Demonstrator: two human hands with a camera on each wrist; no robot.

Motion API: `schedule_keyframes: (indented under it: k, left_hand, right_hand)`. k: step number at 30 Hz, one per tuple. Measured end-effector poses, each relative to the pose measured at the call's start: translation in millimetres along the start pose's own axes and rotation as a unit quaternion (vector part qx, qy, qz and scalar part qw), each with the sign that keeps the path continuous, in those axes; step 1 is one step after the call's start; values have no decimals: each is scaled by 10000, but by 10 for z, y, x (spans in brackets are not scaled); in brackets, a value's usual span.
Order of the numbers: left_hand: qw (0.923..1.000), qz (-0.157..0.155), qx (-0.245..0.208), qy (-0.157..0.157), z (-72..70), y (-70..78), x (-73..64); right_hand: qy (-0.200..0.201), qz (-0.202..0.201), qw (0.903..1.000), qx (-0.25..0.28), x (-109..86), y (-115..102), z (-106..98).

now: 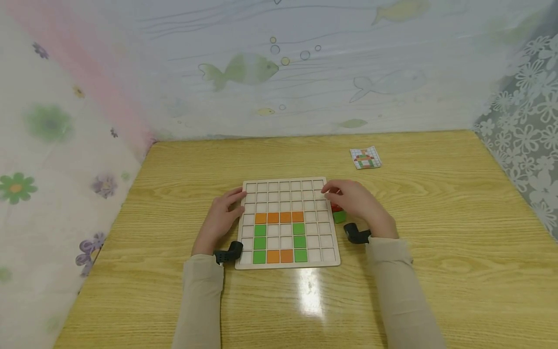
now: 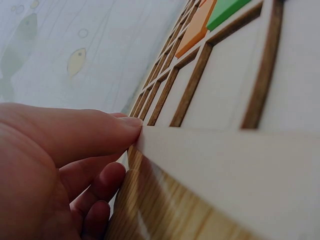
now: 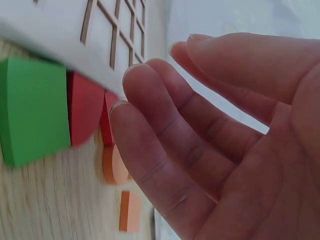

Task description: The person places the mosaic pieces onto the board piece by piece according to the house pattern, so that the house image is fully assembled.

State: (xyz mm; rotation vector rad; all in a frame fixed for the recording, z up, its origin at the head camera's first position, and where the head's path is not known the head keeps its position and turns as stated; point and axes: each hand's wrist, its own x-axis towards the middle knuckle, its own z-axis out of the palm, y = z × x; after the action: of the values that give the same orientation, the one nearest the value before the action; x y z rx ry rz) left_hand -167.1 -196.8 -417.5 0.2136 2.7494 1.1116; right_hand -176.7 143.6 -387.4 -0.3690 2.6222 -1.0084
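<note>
The wooden grid board [image 1: 314, 241] lies flat on the worktop [image 1: 436, 203]; it looks light and stiff, likely best held by its outer rim. The left hand [image 1: 221, 216], fingers loosely extended, touches its left edge; the right hand [image 1: 354, 197] is relaxed, with nothing visible in its grasp, fingertips at the upper right edge. Orange tiles [image 1: 272, 218] and green tiles [image 1: 259, 244] sit in the board's squares, while a green block [image 3: 37, 110], a red piece [image 3: 85, 107] and an orange piece [image 3: 131, 212] lie loose beside its right side. These seem small, hard and rather smooth, easiest pinched by their side faces. The worktop is yellowish wood grain, probably slick, with glare below the board; a picture card [image 1: 366, 158] lies beyond, toward the right. Behind hangs a pale fish-patterned wall covering [image 1: 218, 106], with flower patterns at both sides.
</note>
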Motion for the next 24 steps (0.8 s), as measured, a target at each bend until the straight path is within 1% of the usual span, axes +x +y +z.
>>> schedule_keyframes:
  k: [4, 11, 17, 21, 24]
  left_hand:
    - [10000, 5, -13, -1, -5, -2, -3]
    - [10000, 24, 8, 26, -15, -10, -9]
    - [10000, 17, -13, 40, -9, 1, -5]
    - [10000, -7, -23, 25, -7, 1, 0]
    - [10000, 11, -2, 11, -8, -4, 5]
  right_hand:
    - [67, 89, 9999, -26, -6, 58, -43]
    - [67, 220, 9996, 169, -50, 114, -132]
    - [98, 133, 9995, 273, -152, 109, -246]
    - [113, 30, 9999, 27, -265, 103, -331]
    - [191, -62, 9994, -288, -353, 109, -373]
